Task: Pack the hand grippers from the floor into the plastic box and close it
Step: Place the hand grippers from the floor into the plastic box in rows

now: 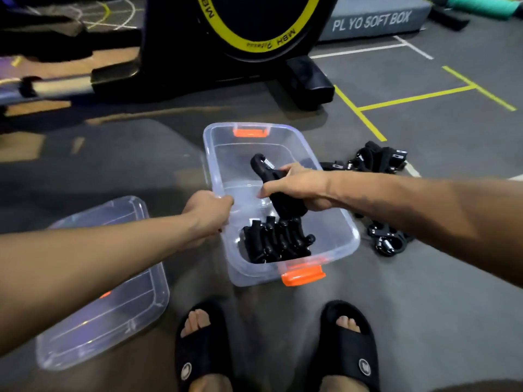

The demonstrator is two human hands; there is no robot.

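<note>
Down on the grey floor [424,278], the clear plastic box [346,222] stands open, its long axis running away from the person, an orange latch [303,275] on the near end and another on the far end. The left hand [208,212] grips the box's left rim, fingers [226,200] curled over the edge. The right hand [300,186] hangs above the box's middle, its fingers wrapped around a black hand gripper [268,174] whose spring end points toward the far end of the box. Below it, packed hand grippers [277,240] lie bunched against the near end, while the far half of the box's bottom is bare. More loose hand grippers [376,159] lie on the floor just right of the box, some near its far corner and some beside its near right side. The transparent lid [107,281] lies flat on the floor to the left, apart from the box, partly under the left forearm. Two feet in black slides [201,349] stand just short of the near end. Beyond the box sits an exercise machine [254,38] with a yellow-ringed wheel; yellow and white lines cross the floor to the right, and a grey soft box [373,21] lies farther back.
</note>
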